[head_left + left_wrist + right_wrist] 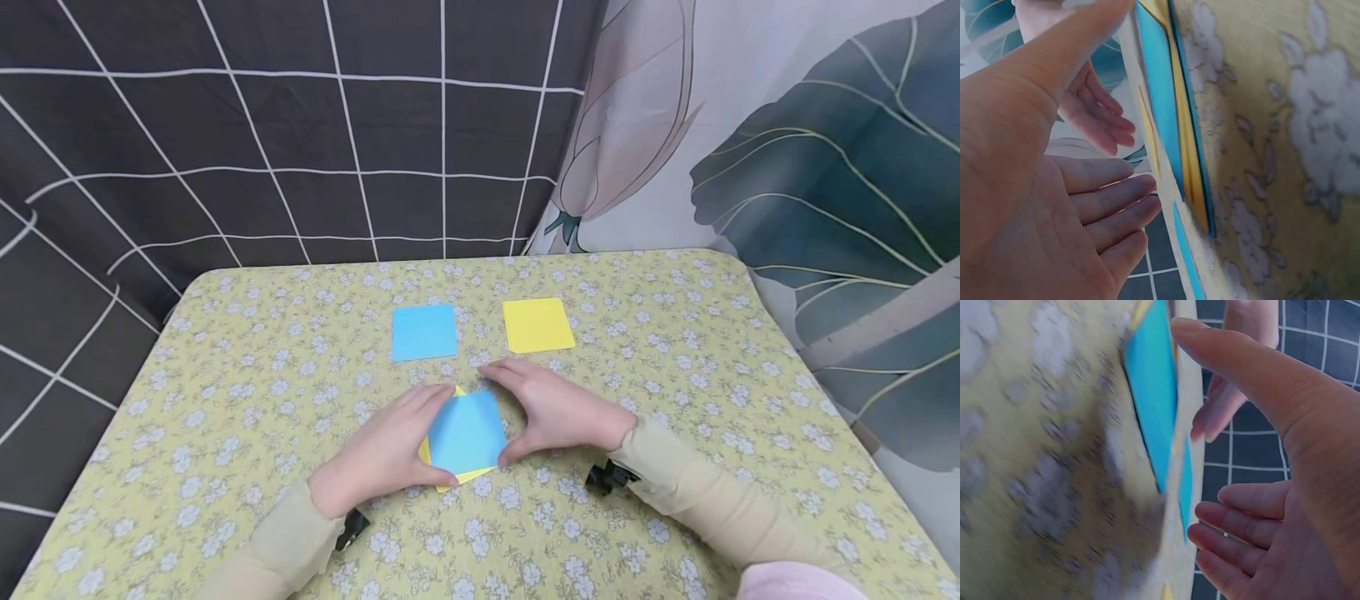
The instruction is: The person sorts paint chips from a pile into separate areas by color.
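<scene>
A small stack of square paper cards lies near the middle of the table in the head view, with a blue card point(467, 433) on top. Yellow card edges point(476, 475) stick out beneath it, slightly twisted; the left wrist view shows blue and yellow layers point(1163, 94). My left hand point(382, 446) is at the stack's left side, fingers extended and thumb by the near corner. On the right side is my right hand point(558, 408), its thumb by the near right corner and its fingers spread beyond the far corner. Neither hand visibly grips the cards.
Farther back lie a single blue card point(424, 332) and, to its right, a yellow card point(538, 325). A flowered yellow cloth point(247, 400) covers the table. Behind it hangs a dark grid-patterned curtain point(397, 125), with a leaf-printed curtain point(825, 192) at right.
</scene>
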The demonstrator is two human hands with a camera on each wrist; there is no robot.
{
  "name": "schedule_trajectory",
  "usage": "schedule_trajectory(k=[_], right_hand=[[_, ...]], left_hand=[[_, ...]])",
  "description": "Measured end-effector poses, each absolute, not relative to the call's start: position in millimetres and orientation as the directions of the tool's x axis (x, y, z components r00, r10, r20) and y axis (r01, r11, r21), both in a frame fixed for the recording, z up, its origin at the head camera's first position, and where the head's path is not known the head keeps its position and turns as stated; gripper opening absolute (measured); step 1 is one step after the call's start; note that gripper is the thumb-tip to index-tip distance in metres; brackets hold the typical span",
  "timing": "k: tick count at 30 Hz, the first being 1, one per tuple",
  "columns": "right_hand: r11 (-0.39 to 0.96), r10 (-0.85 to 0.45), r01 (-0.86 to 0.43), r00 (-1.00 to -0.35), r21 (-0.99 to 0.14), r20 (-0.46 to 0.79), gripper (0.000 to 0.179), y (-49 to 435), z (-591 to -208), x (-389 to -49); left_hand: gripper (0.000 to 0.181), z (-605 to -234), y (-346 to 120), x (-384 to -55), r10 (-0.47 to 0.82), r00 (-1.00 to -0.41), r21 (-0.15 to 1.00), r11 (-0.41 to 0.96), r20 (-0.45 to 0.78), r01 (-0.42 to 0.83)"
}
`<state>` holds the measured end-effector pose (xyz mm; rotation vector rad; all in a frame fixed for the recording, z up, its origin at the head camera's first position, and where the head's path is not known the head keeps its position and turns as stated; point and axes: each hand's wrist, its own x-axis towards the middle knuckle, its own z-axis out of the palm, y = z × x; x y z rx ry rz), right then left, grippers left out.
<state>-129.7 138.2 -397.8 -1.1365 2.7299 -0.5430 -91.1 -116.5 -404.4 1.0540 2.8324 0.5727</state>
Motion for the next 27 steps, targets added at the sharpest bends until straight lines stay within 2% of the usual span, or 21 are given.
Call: schedule_trajectory(k=[4,11,24,27], right_hand=[[0.625,-0.737,-0.685,-0.676,-0.373,0.007,0.117,136,-404,-125],[0.614,-0.749,-0.69,-0.662,-0.383,-0.007,0.112,133,-409,-120],[0.593,-0.756,-0.689,-0.654,-0.416,0.006,0.106,133,-411,-120],[0.581,-0.761,-0.696,-0.648,-0.421,0.022,0.105,133,-411,-121]], left_hand=[[0.107,-407,-118,-91,0.636,-0.771,0.379,0.705,0.037,0.6],[0.1,-410,-120,-89,0.633,-0.774,0.424,0.705,-0.015,0.568],[0.093,-411,-122,-90,0.628,-0.778,0.436,0.705,-0.014,0.56],[0.097,-411,-122,-91,0.623,-0.782,0.441,0.703,-0.005,0.558]])
